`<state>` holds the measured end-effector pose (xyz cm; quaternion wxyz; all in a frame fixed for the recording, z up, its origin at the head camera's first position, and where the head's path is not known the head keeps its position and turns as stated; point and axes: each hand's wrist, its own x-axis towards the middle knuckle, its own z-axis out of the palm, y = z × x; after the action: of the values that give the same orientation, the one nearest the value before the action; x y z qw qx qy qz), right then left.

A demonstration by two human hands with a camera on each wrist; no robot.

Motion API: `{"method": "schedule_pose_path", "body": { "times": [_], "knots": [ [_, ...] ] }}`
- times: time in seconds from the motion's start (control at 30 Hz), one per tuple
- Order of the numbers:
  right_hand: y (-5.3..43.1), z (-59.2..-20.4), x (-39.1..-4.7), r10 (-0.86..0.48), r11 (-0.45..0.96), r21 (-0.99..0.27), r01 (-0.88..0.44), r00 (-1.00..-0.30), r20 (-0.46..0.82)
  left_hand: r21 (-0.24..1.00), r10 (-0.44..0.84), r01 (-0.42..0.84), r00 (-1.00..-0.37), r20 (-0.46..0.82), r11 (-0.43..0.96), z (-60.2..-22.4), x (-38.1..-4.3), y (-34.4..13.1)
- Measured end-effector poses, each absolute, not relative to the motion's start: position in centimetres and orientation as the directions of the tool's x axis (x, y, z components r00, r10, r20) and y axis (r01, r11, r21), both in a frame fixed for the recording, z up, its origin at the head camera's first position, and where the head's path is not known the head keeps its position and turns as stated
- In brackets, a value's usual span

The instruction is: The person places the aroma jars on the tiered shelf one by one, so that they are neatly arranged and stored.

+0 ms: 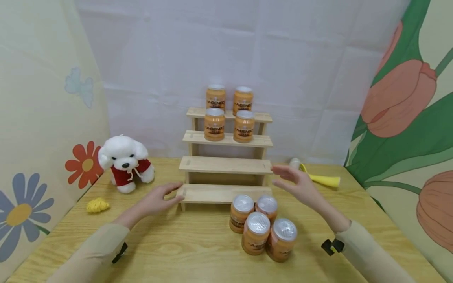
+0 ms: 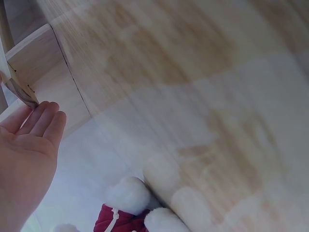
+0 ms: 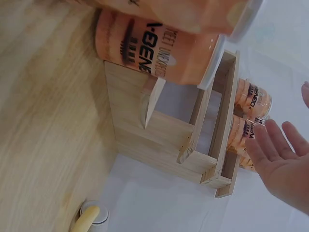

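Observation:
A pale wooden stepped display stand [image 1: 225,164] stands mid-table. My left hand [image 1: 164,199] is at the left end of its lowest step, thumb at the front edge and fingertips at the back. In the left wrist view the fingers of the left hand [image 2: 30,145] meet the board's end. My right hand [image 1: 296,184] is held up beside the stand's right end, fingers extended, holding nothing. Orange cans with silver lids stand in pairs on the top two steps, one being a can [image 1: 214,125]. Several more cluster in front, including a can [image 1: 255,236] near the right hand.
A white plush dog [image 1: 124,173] in a red top sits at the left, with a yellow bundle [image 1: 98,205] before it. Behind my right hand lies a yellow-handled object [image 1: 323,180] with a white end. A white cloth [image 1: 170,78] hangs behind the table.

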<state>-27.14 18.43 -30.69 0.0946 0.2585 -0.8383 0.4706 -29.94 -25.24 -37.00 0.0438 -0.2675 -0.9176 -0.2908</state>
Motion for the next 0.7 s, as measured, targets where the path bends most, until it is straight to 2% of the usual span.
{"method": "schedule_pose_path", "body": {
  "times": [0.5, 0.7],
  "knots": [
    [20.4, -32.7, -23.7, -0.502, 0.428, -0.705, -0.566, -0.797, 0.336, 0.506, 0.468, 0.507, -0.857, 0.214, 0.698, -37.1, -30.3, -25.3],
    [21.2, -33.4, -22.8, -0.605, 0.422, -0.705, -0.570, -0.756, 0.250, 0.514, 0.456, 0.490, -0.867, 0.202, 0.704, -37.4, -30.5, -25.3]
  ]
}}
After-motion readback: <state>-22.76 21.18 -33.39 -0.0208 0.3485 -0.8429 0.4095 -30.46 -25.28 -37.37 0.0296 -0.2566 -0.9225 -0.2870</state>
